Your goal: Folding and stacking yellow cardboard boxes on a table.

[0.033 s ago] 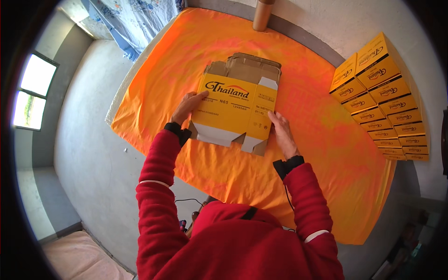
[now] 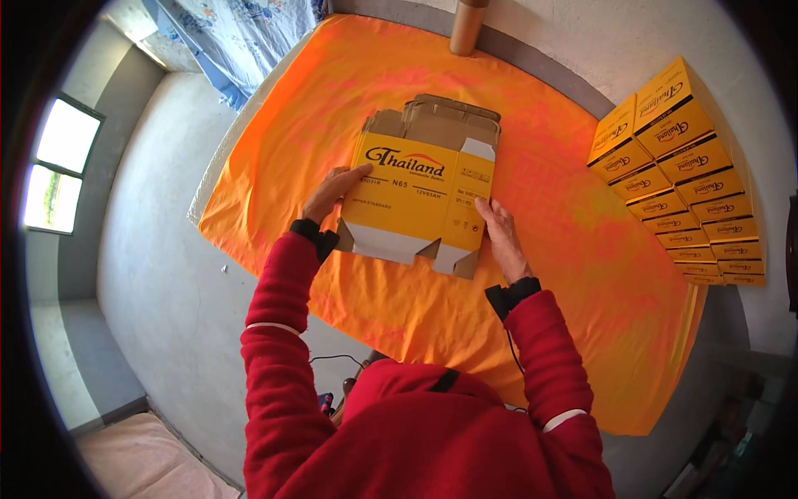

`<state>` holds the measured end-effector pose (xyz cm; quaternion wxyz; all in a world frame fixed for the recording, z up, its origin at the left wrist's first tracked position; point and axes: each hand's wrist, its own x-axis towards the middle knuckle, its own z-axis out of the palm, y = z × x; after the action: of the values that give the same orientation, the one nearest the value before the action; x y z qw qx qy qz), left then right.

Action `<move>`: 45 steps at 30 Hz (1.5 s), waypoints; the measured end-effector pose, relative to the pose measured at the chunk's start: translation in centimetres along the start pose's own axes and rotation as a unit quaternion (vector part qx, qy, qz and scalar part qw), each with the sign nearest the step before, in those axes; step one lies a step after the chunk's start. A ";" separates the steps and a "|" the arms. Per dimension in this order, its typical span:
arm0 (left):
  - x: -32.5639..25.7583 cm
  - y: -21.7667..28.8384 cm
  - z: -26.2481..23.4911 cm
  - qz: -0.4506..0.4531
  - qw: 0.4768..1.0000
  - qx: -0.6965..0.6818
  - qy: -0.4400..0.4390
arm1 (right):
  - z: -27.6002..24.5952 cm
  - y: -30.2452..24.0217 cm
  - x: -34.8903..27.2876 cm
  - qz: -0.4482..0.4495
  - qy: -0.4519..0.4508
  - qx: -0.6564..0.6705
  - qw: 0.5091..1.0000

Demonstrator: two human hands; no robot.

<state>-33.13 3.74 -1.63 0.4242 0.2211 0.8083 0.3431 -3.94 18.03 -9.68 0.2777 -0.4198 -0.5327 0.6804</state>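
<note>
The fingers (image 2: 353, 175) of the left hand (image 2: 331, 193) lie spread and flat against the left edge of a yellow carton (image 2: 416, 200), thumb side toward the printed face, pressing rather than clamping. The right hand (image 2: 501, 237) has its fingers (image 2: 485, 208) together along the carton's right side panel, thumb hidden behind the edge, so I cannot tell whether they pinch the board or only steady it.

The carton is unfolded into a tube and held just above an orange cloth (image 2: 582, 233) that covers the worktop (image 2: 224, 166). Its brown inner flaps (image 2: 449, 121) stand open at the far end, and the near flaps (image 2: 391, 245) hang loose toward the person's chest. It sits between the two hands, roughly centred on the cloth.

Nothing has shifted against the other frame, which shows the same instant: the same hold, the same tilt of the carton, the same flaps open. So the box is squared up but neither end is closed.

To the right, well apart from the hands, a stack of yellow boxes (image 2: 690, 175) of the same print leans in rows against the pale wall. A cardboard tube (image 2: 467, 25) stands at the far edge of the cloth. Red sleeves (image 2: 283, 333) with dark cuffs come in from the lower edge, and a window (image 2: 58, 166) shows bright at the left.
</note>
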 end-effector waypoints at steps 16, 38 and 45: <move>-7.8 15.4 4.4 0.293 0.939 0.146 -0.106 | -1.8 -1.3 1.0 0.105 -0.074 0.045 0.991; -8.4 13.0 3.4 0.239 0.947 -0.085 -0.197 | -2.5 -3.9 -3.9 0.029 0.036 0.223 0.974; -1.8 2.8 6.9 0.110 0.934 -0.268 -0.207 | -5.2 -2.1 -1.8 0.011 0.074 0.085 0.994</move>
<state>-26.25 6.96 -1.43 0.5849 0.2529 0.5510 0.5388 1.28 19.71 -7.58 0.3435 -0.4497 -0.4467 0.6931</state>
